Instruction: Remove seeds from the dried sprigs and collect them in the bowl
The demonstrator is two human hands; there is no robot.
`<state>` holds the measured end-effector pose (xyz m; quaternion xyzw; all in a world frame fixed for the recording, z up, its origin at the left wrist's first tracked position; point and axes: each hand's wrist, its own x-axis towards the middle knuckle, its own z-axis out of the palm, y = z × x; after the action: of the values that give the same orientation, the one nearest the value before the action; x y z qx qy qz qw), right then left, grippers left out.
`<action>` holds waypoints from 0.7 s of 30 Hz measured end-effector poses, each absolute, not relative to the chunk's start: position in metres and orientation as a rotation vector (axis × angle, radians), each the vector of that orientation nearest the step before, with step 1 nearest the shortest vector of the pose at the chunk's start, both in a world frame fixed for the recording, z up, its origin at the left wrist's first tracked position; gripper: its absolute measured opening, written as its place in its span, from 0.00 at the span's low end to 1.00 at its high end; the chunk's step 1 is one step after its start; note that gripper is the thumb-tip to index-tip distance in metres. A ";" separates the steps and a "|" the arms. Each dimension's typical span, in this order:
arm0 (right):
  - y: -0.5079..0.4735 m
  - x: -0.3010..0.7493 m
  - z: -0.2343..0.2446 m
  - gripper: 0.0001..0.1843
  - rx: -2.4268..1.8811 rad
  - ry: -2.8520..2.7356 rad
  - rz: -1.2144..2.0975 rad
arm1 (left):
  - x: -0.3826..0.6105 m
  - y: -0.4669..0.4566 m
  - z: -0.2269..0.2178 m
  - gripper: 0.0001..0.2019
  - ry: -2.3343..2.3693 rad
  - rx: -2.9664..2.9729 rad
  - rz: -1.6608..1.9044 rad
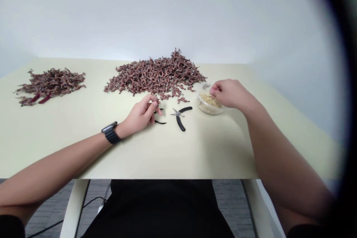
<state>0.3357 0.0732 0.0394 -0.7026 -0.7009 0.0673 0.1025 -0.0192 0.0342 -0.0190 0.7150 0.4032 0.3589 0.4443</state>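
Observation:
My left hand (pixel 142 114) is closed, pinching a small reddish-brown piece (pixel 156 100) like those in the pile just beyond it; the exact kind is too small to tell. Partly hidden by those fingers lies a tool with black curved handles (pixel 160 122). Pliers with black handles (pixel 181 117) rest spread apart between my two hands. On the right, a clear round plastic bowl (pixel 208 110) holds many tiny gold-coloured pieces (pixel 211 100). My right hand (pixel 228 92) reaches over its rim, thumb and fingertips pinched together at the gold pieces; anything between them is hidden.
A large heap of reddish-brown pieces (pixel 156 74) spreads across the back middle of the pale table (pixel 167 156). One loose piece (pixel 183 100) lies in front of it. At the left sits a smaller heap (pixel 55 81) with dark red strips (pixel 44 99). A wall stands behind.

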 end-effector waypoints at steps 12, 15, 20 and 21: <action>0.069 0.330 0.042 0.04 -1.937 -1.943 0.456 | -0.019 0.033 -0.017 0.16 1.008 1.798 0.858; 0.069 0.330 0.042 0.06 -1.883 -1.852 0.565 | -0.019 0.032 -0.016 0.16 1.010 1.804 0.855; 0.073 0.335 0.035 0.10 -1.754 -1.749 0.784 | -0.019 0.032 -0.017 0.16 1.014 1.811 0.846; 0.075 0.336 0.033 0.11 -1.741 -1.727 0.814 | -0.019 0.032 -0.017 0.16 1.014 1.812 0.845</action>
<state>0.3362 0.0750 0.0331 -0.6479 -0.6425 0.3027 0.2753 -0.0192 0.0321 -0.0168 0.7279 0.4075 0.3394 0.4347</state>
